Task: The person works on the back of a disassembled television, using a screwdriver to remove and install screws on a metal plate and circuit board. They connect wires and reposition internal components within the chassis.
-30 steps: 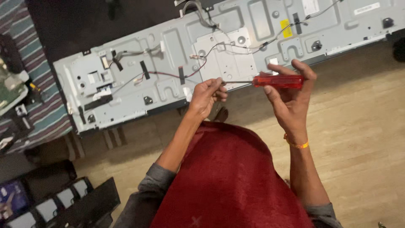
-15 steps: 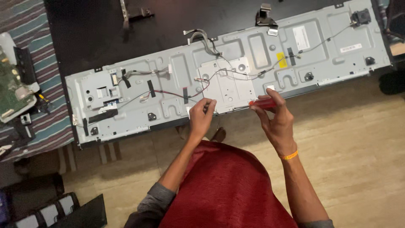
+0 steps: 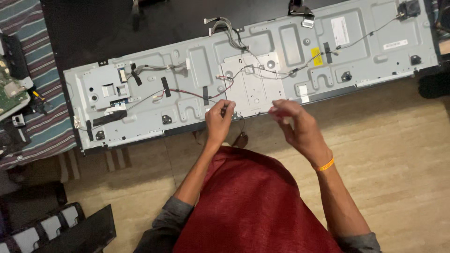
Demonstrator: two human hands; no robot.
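- The left hand sits at the lower edge of the long grey metal back panel, fingers curled in a closed grip around the thin dark shaft of a tool; the shaft is mostly hidden, so only a short dark sliver shows between thumb and fingers.
- The right hand hangs just to the right, near the panel's lower edge; its fingers are blurred and loosely curled, and I cannot tell whether its grip is closed on anything.
- A second ago that hand plainly held a red screwdriver handle up in front of the panel, and half a second ago the red was at its fingertips; now no red shows, so the handle is either hidden in the palm or out of sight.
- Both hands have come down from mid-air to the square raised plate in the middle of the panel, which reads as the tool being brought to a fastening point there rather than merely held.
- Thin red and black wires run across the panel to that plate, held down by strips of black tape.
- A red cloth covers the person's lap, over a pale floor.
- At far left a green circuit board lies on a striped mat, well apart from both hands.
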